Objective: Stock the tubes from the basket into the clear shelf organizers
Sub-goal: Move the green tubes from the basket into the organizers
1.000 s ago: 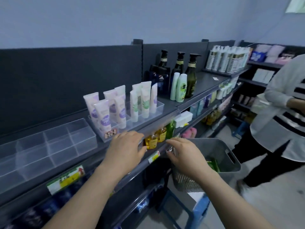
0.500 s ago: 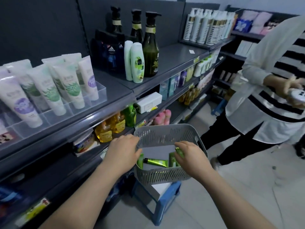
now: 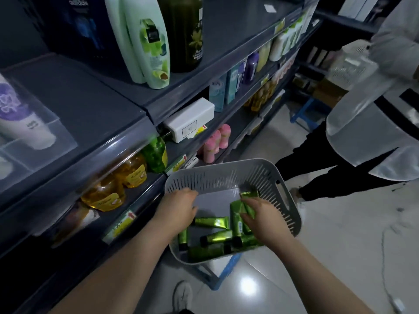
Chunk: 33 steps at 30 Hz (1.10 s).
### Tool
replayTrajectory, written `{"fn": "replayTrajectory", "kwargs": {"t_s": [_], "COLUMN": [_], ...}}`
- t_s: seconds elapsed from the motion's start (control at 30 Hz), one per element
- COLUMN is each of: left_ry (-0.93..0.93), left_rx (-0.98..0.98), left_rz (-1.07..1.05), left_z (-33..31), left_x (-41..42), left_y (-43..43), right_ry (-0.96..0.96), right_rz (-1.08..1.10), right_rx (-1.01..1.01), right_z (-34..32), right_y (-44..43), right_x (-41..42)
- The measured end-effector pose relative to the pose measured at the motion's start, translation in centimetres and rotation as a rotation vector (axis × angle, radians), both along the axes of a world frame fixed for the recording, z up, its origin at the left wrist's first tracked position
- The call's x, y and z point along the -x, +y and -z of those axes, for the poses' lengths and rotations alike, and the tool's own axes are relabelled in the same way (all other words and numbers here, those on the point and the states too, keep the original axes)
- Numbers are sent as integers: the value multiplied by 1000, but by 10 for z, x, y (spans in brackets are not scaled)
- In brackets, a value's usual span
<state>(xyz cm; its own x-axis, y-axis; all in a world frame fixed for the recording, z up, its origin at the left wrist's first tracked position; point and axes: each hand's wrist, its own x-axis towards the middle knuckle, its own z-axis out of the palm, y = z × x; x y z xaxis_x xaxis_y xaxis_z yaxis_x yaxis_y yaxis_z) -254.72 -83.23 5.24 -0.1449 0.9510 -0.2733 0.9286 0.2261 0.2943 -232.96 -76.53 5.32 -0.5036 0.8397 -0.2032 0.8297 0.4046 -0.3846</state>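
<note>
Head view: green tubes are stored loose in the grey basket, a few gripped there by the right hand; the left hand is lowered into the basket, its hold not discernible; tubes are best bunched parallel before lifting.

I log 2 pale bottles and a dark bottle upright on the top shelf. The lower shelves hold a white box, amber bottles and pink bottles. A blue stool stands on the tiled floor. A person in a striped white top stands at right.
</note>
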Motion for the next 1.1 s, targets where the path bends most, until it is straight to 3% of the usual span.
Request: {"fn": "replayTrajectory", "kwargs": {"t_s": [0.5, 0.77, 0.97, 1.1], "left_ry": [50, 75, -44, -264], "left_rx": [356, 384, 390, 211], "left_rz": [191, 170, -61, -352], "left_z": [161, 209, 206, 175], "left_x": [-34, -54, -41, -29], "left_y": [86, 91, 82, 70], "right_ry": [-122, -126, -157, -219], "right_rz": [40, 5, -16, -39], "right_rx": [202, 270, 324, 354], "right_z": [114, 149, 163, 175], "right_y": [81, 110, 119, 123], "right_x": [-9, -16, -11, 4]}}
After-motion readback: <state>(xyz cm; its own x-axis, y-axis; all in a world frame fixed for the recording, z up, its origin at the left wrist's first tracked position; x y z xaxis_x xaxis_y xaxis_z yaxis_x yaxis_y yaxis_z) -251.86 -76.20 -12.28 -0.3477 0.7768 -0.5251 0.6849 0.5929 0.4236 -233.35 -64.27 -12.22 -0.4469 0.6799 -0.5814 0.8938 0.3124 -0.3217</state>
